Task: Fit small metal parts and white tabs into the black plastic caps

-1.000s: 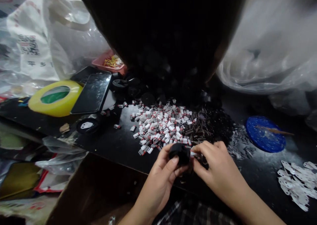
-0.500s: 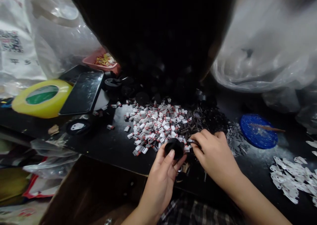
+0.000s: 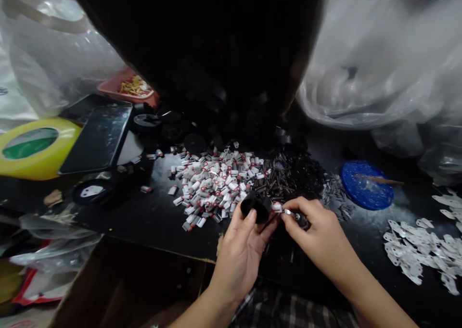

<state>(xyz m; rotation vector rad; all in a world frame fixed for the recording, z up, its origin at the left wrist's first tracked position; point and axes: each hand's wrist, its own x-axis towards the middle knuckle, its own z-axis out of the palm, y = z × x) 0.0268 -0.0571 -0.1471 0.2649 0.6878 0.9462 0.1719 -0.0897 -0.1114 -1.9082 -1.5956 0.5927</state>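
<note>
My left hand (image 3: 240,251) is closed around a black round plastic cup (image 3: 255,207), its hollow side showing. Close on its right, my right hand (image 3: 314,227) pinches a small tool with a shiny metal tip and a dark body (image 3: 299,218); its exact kind I cannot make out. At that tip, by the cup's edge, is a small white piece (image 3: 277,208); whether it touches the cup is unclear. Just beyond the hands lies a heap of white-and-grey pieces with red rings (image 3: 212,183). Beside that heap are dark coil springs (image 3: 276,179).
On the right are a blue lid (image 3: 368,193) with a wooden stick across it, and white flat plates (image 3: 407,251). Yellow tape (image 3: 65,138), a dark phone-like slab (image 3: 99,135) and a pink tray (image 3: 111,88) stand left. Plastic bags (image 3: 368,68) hang over the back.
The view has shifted a little to the right. My right hand has turned, showing the metal-tipped tool and the white piece beside the cup. My left hand keeps holding the cup.
</note>
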